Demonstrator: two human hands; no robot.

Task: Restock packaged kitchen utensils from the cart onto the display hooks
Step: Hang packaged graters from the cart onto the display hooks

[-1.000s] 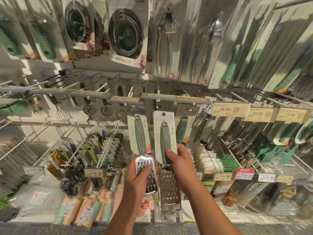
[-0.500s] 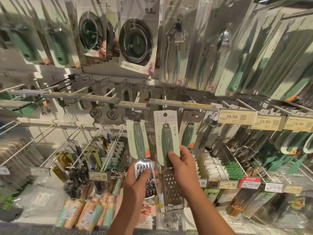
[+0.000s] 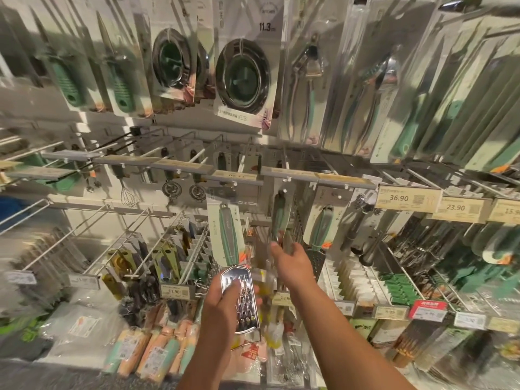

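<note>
Yellow price tags reading 36.90 (image 3: 407,197) and 23.90 (image 3: 460,209) hang side by side on the rail at the right, with an 11.90 tag (image 3: 174,291) lower down to the left. A red label (image 3: 428,307) sits on the lower rail at the right, among white ones. Grey label strips (image 3: 289,173) run across the middle of the white back wall (image 3: 92,128).

Readable: "11.3" on the sink strainer card (image 3: 247,66); price tags on the hook rail read "36.90" (image 3: 405,199), "23.90" (image 3: 458,208); lower shelf tag "11.90" (image 3: 174,291).
</note>
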